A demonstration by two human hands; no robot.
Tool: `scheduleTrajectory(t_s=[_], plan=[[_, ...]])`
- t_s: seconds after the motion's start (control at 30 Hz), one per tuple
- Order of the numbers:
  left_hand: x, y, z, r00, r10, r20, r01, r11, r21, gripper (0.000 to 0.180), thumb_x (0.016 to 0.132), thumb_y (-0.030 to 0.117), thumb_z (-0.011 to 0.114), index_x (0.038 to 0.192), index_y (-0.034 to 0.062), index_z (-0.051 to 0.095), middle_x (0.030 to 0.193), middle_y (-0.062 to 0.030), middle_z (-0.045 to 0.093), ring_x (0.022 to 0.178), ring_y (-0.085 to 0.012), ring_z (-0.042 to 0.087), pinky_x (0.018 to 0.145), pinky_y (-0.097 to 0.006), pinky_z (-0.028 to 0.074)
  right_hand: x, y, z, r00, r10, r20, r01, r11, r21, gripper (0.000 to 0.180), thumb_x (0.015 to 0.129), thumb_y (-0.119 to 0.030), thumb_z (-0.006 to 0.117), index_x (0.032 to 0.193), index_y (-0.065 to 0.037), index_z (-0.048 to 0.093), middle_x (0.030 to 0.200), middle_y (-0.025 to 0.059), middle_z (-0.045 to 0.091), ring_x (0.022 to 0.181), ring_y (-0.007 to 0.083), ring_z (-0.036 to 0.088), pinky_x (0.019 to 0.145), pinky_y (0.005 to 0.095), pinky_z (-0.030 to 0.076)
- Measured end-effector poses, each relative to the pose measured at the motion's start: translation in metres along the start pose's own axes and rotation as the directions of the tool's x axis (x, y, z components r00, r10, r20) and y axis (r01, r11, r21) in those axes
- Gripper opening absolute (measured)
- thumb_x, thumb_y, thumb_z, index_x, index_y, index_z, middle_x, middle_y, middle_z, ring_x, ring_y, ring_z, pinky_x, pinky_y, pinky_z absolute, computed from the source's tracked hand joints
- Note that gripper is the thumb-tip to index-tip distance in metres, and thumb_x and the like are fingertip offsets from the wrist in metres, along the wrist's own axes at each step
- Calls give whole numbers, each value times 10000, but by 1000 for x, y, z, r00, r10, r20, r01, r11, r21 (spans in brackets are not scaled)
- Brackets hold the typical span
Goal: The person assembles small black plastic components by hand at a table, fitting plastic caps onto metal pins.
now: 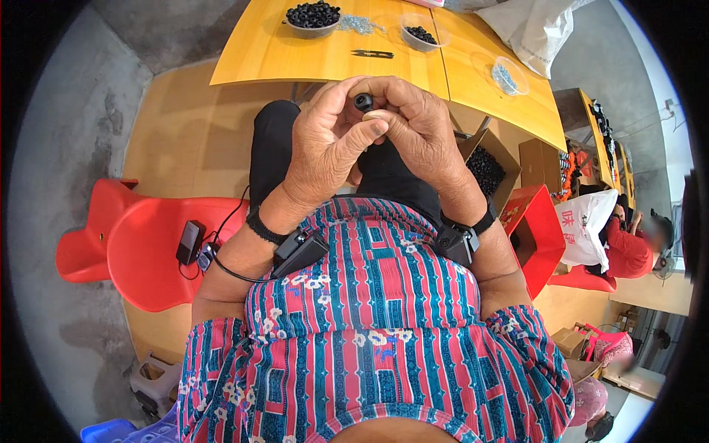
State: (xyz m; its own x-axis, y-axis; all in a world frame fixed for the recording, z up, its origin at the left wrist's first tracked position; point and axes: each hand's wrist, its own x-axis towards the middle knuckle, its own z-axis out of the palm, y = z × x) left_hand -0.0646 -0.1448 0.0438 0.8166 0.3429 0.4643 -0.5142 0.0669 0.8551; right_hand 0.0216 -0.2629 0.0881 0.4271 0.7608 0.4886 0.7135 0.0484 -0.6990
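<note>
Background bag [593, 235] bears print [568, 219]; hands [325, 144] [419, 129] hold black part [362, 102].

One black part [362, 102] in the fingers [396, 125], three round tubs [313, 32], one snipping tool [373, 54], two wrist-strapped devices [301, 255]

Saw one small black piece [363, 102], rounded and slightly glossy, with a round hollow in the face turned up toward the camera. Narrowed toward its lower end. Was held aloft in the right hand [419, 122], just beside the left hand [325, 144]; looked whole, slightly tilted.
</note>
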Motion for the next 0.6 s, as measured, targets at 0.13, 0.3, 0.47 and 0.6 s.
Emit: scheduleTrajectory(t_s=[0.13,0.3,0.47,0.6], plan=[[-2,-1,0,1000,23,-18,-23,1000,-11,405,835,180,667,1142,-39,521,942,-62,533,730,-95,575,631,-205,489,-2,1,3,999,35,-12,-34,998,50,228,788,-109,608,1006,-45,594,736,90,586,670,208,596,624,287,485],[-2,1,1,998,44,-35,-43,999,31,403,841,190,660,1142,-39,522,939,-61,534,731,-95,572,634,-210,488,-1,-3,1,996,89,1,-89,995,41,214,789,-102,596,995,-43,597,747,88,597,677,187,605,618,282,487],[-2,2,4,997,64,-47,-60,995,82,411,848,201,651,1153,-40,518,943,-64,539,752,-103,575,651,-219,492,-1,-4,0,996,92,-8,-92,995,26,216,784,-101,594,991,-40,597,726,70,566,651,167,568,606,273,479],[-2,0,5,993,103,-51,-95,985,142,406,850,195,649,1152,-44,519,937,-66,539,767,-105,573,658,-225,495,0,-1,1,998,62,-13,-62,998,-4,216,786,-104,586,992,-40,597,707,57,528,629,158,531,593,264,469]])
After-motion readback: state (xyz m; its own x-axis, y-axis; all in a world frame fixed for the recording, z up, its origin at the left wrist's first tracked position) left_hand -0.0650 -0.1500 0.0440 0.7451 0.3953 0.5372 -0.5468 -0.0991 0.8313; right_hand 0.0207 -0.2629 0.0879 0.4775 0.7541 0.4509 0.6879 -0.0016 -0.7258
